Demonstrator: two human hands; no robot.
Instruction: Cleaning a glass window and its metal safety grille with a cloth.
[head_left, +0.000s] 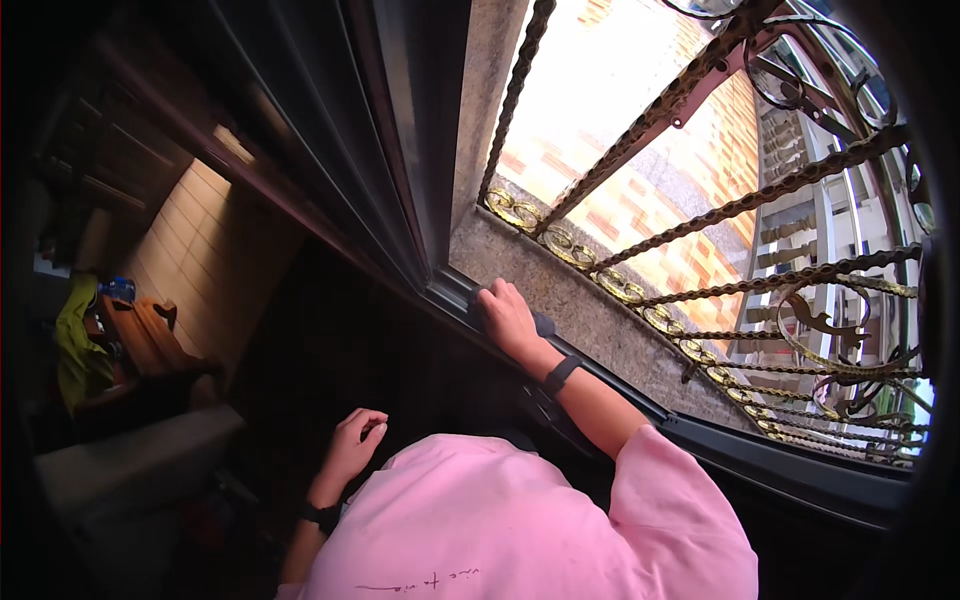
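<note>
My right hand (510, 319) grips a dark grey cloth (543, 325), pressing it on the sill track of a dark metal window frame (450, 291). The track's inner corner is just beyond my fingers, and part of the cloth is hidden under the hand. At the lower left, my left hand (354, 448) hangs in the air beside my body, away from the frame. Its fingers are loosely curled with a gap to the thumb, and nothing shows in it. Both wrists bear black bands.
Outside the track runs a rough stone ledge (540, 281). Twisted metal window bars (697, 210) with gold scrolls rise from it. Dark sliding panels (330, 127) stand at the upper left. Behind on the left are a wooden chair (146, 334) and a yellow-green cloth (81, 345).
</note>
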